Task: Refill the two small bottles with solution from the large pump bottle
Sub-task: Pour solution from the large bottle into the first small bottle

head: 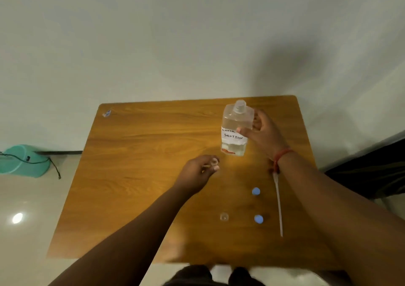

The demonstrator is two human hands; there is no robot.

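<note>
My right hand [262, 132] grips the large clear bottle [234, 130] with a white handwritten label, held slightly tilted above the wooden table [142, 176]; its neck is open with the pump off. The pump with its long white tube [278, 204] lies on the table under my right forearm. My left hand [198, 171] holds a small clear bottle [214, 162] by its open neck, left of and below the large bottle. A second small clear bottle [224, 217] stands uncapped near the front. Two blue caps [256, 191] [258, 219] lie to its right.
A small sticker or wrapper [107, 113] lies at the table's far left corner. A teal bin [24, 160] with a black cable stands on the floor to the left. A pale wall rises behind the table. A dark object fills the right edge.
</note>
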